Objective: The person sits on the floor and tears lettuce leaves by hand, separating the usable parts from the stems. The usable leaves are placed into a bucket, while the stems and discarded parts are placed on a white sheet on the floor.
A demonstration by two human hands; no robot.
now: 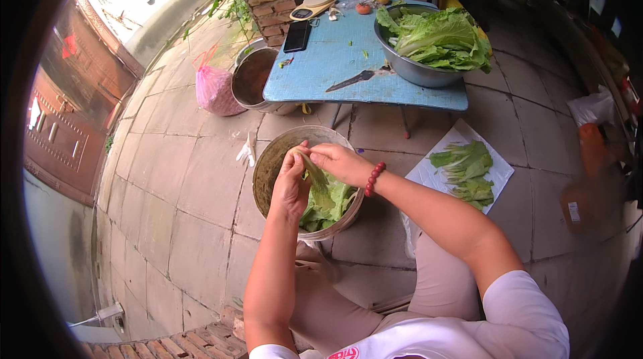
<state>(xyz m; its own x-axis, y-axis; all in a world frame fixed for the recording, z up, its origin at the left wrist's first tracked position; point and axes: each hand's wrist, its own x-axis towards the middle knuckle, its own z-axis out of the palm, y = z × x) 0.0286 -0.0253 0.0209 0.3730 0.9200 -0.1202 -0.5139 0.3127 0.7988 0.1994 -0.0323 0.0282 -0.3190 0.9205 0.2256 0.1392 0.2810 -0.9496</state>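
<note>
A limp green leaf (318, 185), perhaps Chinese cabbage, hangs from my two hands above a bucket (268, 170). My left hand (293, 178) pinches the top of it between thumb and fingers. From the other side, my right hand (337, 162) grips the same end, its fingertips close to the left ones. A red bead bracelet (375, 179) circles the right wrist. Loose leaves (321, 216) lie inside the bucket, partly covered by the hands. The bucket stands on the paving in front of my knees.
Ahead is a low blue table (321, 70) with a metal basin (419, 73) of leafy greens, a knife (351, 80), a phone (297, 36) and a kitchen scale (312, 6). Leaves (467, 168) rest on a white sheet (495, 178) at right. A pink bag (216, 90) sits left.
</note>
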